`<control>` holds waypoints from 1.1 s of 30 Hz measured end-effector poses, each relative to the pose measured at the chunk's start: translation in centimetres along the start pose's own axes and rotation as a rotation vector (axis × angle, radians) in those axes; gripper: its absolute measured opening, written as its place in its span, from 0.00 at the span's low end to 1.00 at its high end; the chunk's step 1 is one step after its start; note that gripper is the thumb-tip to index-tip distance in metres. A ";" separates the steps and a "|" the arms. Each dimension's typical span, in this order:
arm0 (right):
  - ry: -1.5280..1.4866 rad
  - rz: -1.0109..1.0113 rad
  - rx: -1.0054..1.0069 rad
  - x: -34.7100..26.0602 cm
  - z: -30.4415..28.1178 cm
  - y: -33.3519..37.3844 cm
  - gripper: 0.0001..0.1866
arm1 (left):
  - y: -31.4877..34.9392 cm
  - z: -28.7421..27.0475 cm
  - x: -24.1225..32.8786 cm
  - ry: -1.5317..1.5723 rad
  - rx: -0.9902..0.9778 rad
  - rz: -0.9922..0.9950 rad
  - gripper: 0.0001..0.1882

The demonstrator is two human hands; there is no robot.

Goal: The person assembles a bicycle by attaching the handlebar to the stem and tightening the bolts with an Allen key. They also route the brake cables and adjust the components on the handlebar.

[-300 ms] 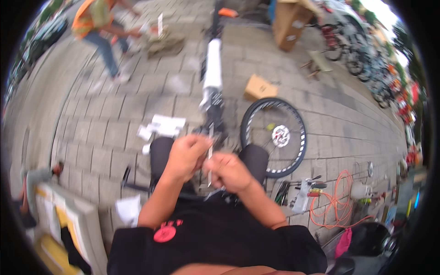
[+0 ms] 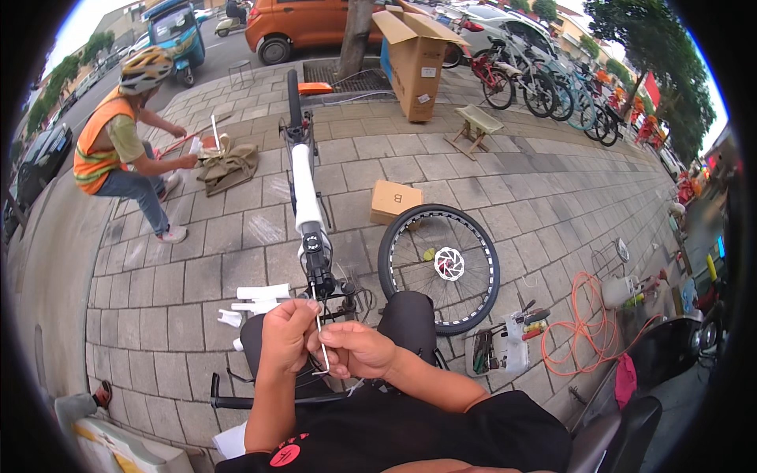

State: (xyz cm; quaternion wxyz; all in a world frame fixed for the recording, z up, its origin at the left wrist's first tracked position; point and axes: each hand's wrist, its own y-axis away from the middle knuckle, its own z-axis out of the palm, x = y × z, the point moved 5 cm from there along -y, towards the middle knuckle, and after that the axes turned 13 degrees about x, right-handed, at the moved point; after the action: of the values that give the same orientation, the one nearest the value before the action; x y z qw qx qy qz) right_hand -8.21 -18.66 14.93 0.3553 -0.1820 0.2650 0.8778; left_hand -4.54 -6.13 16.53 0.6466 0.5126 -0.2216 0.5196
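A thin silver L-shaped hex key (image 2: 326, 361) is held upright between both hands, its short bent end down. My left hand (image 2: 285, 335) pinches its upper length with thumb and fingers. Lower on the key, the fingers of my right hand (image 2: 359, 348) are closed round it. The key's upper tip is close to the black handlebar stem (image 2: 317, 256) of a bicycle; I cannot tell whether it sits in a bolt. White wrapping covers the bicycle frame (image 2: 306, 189), which stretches away ahead of me. A black handlebar (image 2: 236, 403) lies low, across my lap.
A loose wheel (image 2: 493, 276) with a brake disc leans right of my knee, by a small cardboard box (image 2: 394, 201). Tool tray (image 2: 514, 355) and orange hose (image 2: 579, 347) lie right. White foam pieces (image 2: 262, 292) lie left. A person in an orange vest (image 2: 102, 146) crouches far left.
The view has tilted up and sharpened, bringing the street and vehicles into sight. My hands appear lower and further left in the picture, still closed on the hex key.
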 end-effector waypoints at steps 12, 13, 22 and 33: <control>0.045 -0.034 0.112 0.7 -0.7 -0.6 0.11 | -0.7 -0.2 -0.6 0.011 -0.050 -0.043 0.10; 0.058 -0.030 0.127 0.8 -0.9 -0.5 0.11 | -0.6 -0.2 -0.6 0.014 -0.041 -0.045 0.10; 0.002 -0.034 0.010 0.7 -0.3 0.3 0.15 | -2.0 -1.0 -1.6 0.193 -0.259 -0.131 0.10; 0.046 -0.036 0.043 1.1 -0.4 -0.4 0.14 | -2.3 -1.1 -1.5 0.133 -0.200 -0.036 0.11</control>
State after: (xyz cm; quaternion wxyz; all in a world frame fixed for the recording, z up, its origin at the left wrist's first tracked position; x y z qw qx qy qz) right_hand -8.61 -18.05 13.92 0.3688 -0.1990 0.2886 0.8609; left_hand -3.34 -5.63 13.89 0.7170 0.4140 -0.2197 0.5160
